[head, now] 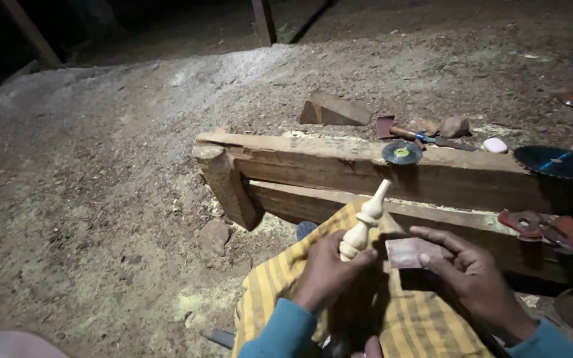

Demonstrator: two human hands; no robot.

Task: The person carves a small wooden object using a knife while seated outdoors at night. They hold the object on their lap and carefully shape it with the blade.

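Sawdust-strewn dirt floor [87, 199], left fingers [339, 255] gripping turned spindle [364, 222], right fingers [432, 238] pinching sandpaper [409, 252].

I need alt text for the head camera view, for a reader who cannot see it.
A person's left hand holds a pale turned wooden spindle upright, while the right hand holds a small pinkish sheet beside it, above a yellow striped cloth. Behind lie a rough wooden beam and two round saw blades.

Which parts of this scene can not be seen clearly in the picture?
- Head view: the lower end of the turned wooden piece is hidden inside the left hand.
- The large saw blade is cut off by the right edge.
- The ground at the top left lies in darkness.
- The pale sheet in the right hand: material too dim to tell.
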